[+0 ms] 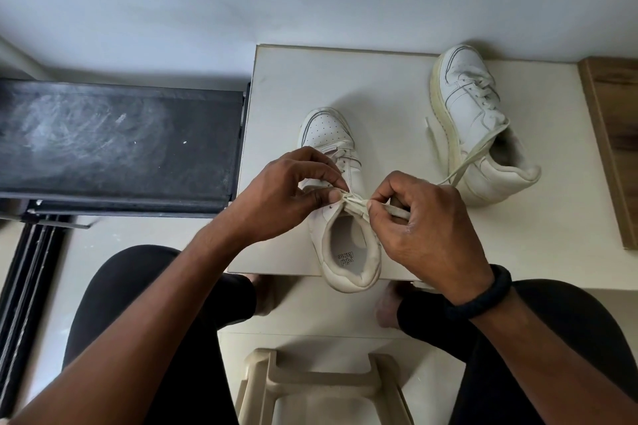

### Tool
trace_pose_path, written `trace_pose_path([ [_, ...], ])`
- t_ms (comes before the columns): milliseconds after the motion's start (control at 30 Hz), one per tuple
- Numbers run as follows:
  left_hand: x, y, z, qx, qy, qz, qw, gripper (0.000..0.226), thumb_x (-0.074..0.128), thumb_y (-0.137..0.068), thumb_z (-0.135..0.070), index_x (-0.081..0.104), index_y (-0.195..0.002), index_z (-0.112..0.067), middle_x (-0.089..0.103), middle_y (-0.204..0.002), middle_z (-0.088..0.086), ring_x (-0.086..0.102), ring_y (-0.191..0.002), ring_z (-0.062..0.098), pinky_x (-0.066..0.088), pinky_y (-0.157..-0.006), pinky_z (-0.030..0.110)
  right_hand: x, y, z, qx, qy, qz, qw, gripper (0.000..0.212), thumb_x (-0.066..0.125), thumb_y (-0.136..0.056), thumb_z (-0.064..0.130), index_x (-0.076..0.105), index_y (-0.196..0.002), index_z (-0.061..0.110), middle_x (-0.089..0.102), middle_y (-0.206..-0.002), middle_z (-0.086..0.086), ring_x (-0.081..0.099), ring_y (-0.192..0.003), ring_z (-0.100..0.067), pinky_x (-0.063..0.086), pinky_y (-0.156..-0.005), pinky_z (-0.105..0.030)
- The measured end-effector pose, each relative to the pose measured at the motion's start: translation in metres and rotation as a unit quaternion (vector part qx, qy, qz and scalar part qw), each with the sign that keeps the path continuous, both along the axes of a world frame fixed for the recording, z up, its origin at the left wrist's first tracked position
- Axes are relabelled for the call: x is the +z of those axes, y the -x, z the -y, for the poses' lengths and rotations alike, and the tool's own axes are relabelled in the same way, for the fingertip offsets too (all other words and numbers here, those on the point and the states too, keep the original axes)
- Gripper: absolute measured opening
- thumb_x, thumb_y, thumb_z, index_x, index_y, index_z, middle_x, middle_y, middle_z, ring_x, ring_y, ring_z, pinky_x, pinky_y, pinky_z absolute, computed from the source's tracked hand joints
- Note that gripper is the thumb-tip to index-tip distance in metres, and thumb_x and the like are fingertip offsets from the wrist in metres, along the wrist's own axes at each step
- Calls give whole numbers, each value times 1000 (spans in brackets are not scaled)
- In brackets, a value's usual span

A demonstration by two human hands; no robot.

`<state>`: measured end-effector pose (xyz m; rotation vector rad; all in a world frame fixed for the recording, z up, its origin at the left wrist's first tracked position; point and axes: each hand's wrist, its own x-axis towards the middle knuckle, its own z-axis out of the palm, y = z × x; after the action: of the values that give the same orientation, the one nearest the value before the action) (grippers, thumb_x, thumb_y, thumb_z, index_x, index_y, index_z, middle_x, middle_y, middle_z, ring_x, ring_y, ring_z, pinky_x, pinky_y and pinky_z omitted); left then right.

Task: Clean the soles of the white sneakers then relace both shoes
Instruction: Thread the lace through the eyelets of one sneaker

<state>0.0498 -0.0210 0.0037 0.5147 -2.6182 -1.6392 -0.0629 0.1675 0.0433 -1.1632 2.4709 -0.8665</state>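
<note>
Lace [357,205] partly inside right hand [424,228]

The left hand [293,197] and right hand [424,228] cover the middle of the near sneaker [331,134], so its tongue and upper eyelets are out of sight, and whether the lace [355,205] pinched between them is knotted cannot be told. The insole's lettering [346,258] is too small to read. The far sneaker [473,107] is dark inside. The picture's edges cut off the wooden board [611,148] on the right, the black panel [114,141] on the left and the stool [321,379] below.
</note>
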Motion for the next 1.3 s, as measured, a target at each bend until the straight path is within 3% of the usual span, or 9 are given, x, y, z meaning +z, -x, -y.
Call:
trace_pose_path([
  [267,0,-1,1,-2,7,-5,1000,10,75,-96,-27,80,-104,-28,67,-118,-8,64,-113,7,46,-86,18,-6,0,2,1,-34,-25,999,11,70,-85,32,63,-80,27,44,-51,19,45,-51,1,33,-52,-17],
  [367,-1,-1,2,-5,16,-10,1000,11,75,-96,-28,80,-105,-25,67,-118,-7,64,-114,9,51,-87,21,-7,-1,4,0,-30,-14,999,11,72,-87,38,67,-84,29,49,-53,16,47,-52,0,36,-52,-19],
  [500,-1,-1,1,-1,21,-14,1000,12,75,-95,-29,80,-104,-23,67,-118,-6,64,-114,9,53,-82,17,-9,-4,5,6,-19,-27,999,13,72,-88,35,64,-82,27,52,-52,15,49,-46,0,50,-64,-27],
  [567,-2,-1,1,0,23,-15,1000,12,76,-95,-28,80,-104,-21,67,-118,-5,64,-113,9,53,-81,16,-10,-6,6,6,-13,-27,1000,13,70,-88,33,63,-82,25,57,-54,13,54,-47,-3,55,-61,-29],
  [767,-2,-1,0,4,30,-21,999,13,76,-94,-29,80,-103,-20,68,-117,-5,64,-111,7,54,-80,18,-16,-7,8,10,-21,-43,999,14,70,-89,34,62,-82,25,61,-56,10,52,-47,-4,47,-68,-25],
  [1067,-1,-1,-1,4,19,-19,1000,14,76,-94,-28,79,-101,-17,68,-118,-5,64,-111,8,56,-82,23,-22,-9,11,6,21,-25,999,15,74,-89,29,62,-81,21,59,-57,11,57,-48,-8,49,-49,-23],
  [1300,0,0,-2,2,0,-20,1000,11,77,-93,-24,77,-101,-16,68,-118,-3,64,-112,11,57,-83,25,-27,-12,14,-6,35,-33,999,16,75,-88,29,63,-82,20,63,-60,8,61,-51,-13,50,-48,-26],
])
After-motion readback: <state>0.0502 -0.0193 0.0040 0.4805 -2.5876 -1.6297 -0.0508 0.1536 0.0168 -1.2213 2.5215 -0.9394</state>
